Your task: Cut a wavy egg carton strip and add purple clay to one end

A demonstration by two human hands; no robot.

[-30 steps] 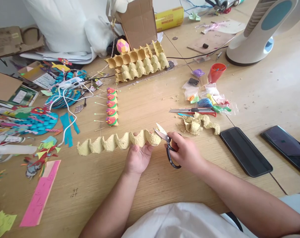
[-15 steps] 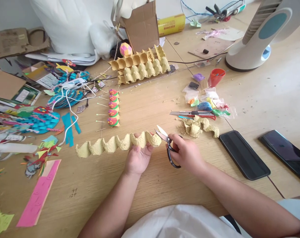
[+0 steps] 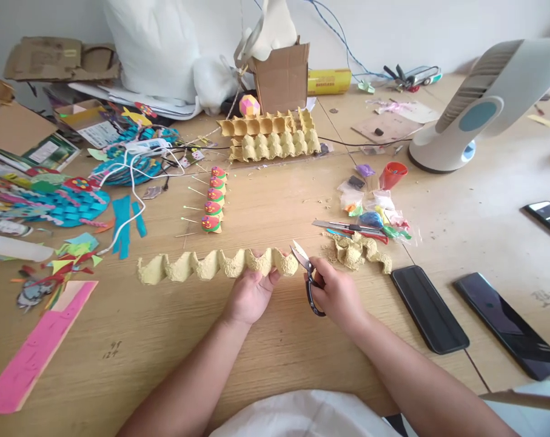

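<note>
A yellowish strip of egg carton cups (image 3: pixel 207 266) is held level above the table by my left hand (image 3: pixel 250 296), whose fingers pinch it near its right end. My right hand (image 3: pixel 341 292) is closed round the black handles of a pair of scissors (image 3: pixel 310 285). The blades point up and to the left, beside the strip's last cup on the right. They look nearly closed, and I cannot tell whether they touch the cup. Egg carton offcuts (image 3: pixel 354 250) with crumbs lie just beyond my right hand.
Painted caterpillar figures (image 3: pixel 213 208) stand in a row. Behind them are egg cartons (image 3: pixel 279 145). A utility knife (image 3: pixel 347 228), clay bags (image 3: pixel 372 218), a red cup (image 3: pixel 393 175) and phones (image 3: pixel 432 309) lie rightward. A white fan (image 3: pixel 466 124) stands back right; paper crafts (image 3: pixel 74 206) crowd the left.
The camera view has shifted, so the table's things sit differently in the picture. Both hands keep their grip, with the scissors still at the strip's right end.
</note>
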